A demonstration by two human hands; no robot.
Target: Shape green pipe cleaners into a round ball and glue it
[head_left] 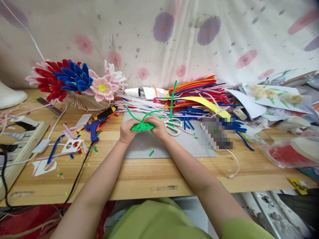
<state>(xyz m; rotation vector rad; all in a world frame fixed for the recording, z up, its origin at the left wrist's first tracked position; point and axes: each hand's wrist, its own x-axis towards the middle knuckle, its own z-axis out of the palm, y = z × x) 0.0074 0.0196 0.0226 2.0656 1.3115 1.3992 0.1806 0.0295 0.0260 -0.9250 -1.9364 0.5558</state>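
Both hands grip one bright green bundle of pipe cleaners (142,126), held above a grey cutting mat (184,146). My left hand (127,131) closes on its left end and my right hand (159,127) on its right end. Two loose green stems stick up from the bundle's middle and curve outward. Just right of my right hand, white-handled scissors (173,127) lie on the mat. A straight green pipe cleaner (172,99) stretches behind them. One small green offcut (151,153) rests on the mat in front of the hands.
Fuzzy flowers in red, blue (74,77) and pink stand at the back left. A blue glue gun (92,128) with a black cord lies left of the mat. Piles of coloured pipe cleaners (196,84) fill the back. A power strip (22,146) sits at far left.
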